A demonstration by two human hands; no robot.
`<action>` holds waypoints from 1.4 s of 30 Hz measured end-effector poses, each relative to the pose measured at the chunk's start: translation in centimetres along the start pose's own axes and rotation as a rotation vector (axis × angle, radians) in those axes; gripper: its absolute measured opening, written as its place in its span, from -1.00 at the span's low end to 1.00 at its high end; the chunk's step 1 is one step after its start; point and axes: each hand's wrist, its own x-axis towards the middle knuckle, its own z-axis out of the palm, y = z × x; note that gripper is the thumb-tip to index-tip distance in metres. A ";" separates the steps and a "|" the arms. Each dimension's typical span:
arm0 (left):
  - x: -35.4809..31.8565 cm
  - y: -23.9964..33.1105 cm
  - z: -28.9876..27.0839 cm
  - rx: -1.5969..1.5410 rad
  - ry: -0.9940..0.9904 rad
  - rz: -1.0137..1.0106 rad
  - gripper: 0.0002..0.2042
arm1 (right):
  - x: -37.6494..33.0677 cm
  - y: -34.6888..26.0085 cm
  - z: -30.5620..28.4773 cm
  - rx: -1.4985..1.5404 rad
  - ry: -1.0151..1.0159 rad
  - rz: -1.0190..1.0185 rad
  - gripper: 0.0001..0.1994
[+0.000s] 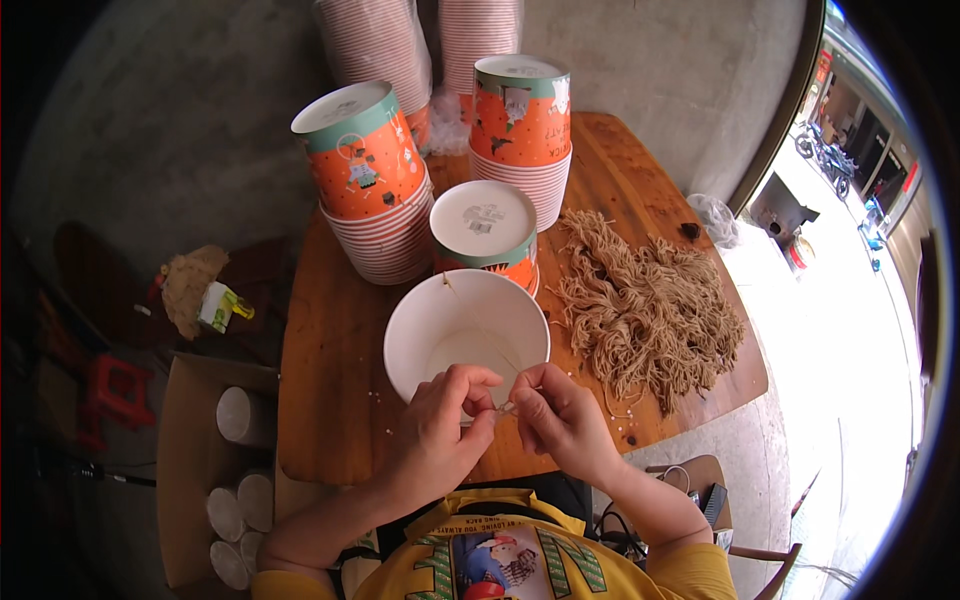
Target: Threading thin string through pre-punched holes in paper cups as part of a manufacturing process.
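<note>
At the far left a red stool [115,385] is standing on the floor, and beside it an open cardboard box [178,450] is holding several white tubs [245,415]. Above the box, a tan sack [190,285] is lying next to a white-and-green packet [215,308]. On the wooden table [330,420], the left cup stack [365,160] is standing upside down, its orange band showing cartoon figures and its pale base bearing a grey printed mark. The left hand [445,425] is pinching, thumb and fingertips together, on what seems to be the end of a thin strand [513,353]. That strand is trailing inside the white paper tub [415,325]. Behind it, the front cup stack [483,222] is showing another grey base mark. The yellow shirt [610,555] is carrying bold lettering around a picture. The rear cup stack [522,125] is displaying dark, inverted lettering on orange. The right hand [560,415] is pinching the strand too, its fingertips meeting the left's. Further right, a heap of tan twine [650,310] is resting on the table.
</note>
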 end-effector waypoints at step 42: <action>-1.3 -3.0 -0.8 0.402 0.128 0.414 -0.81 | 2.8 -2.9 -3.5 -1.082 -0.073 -0.851 -0.85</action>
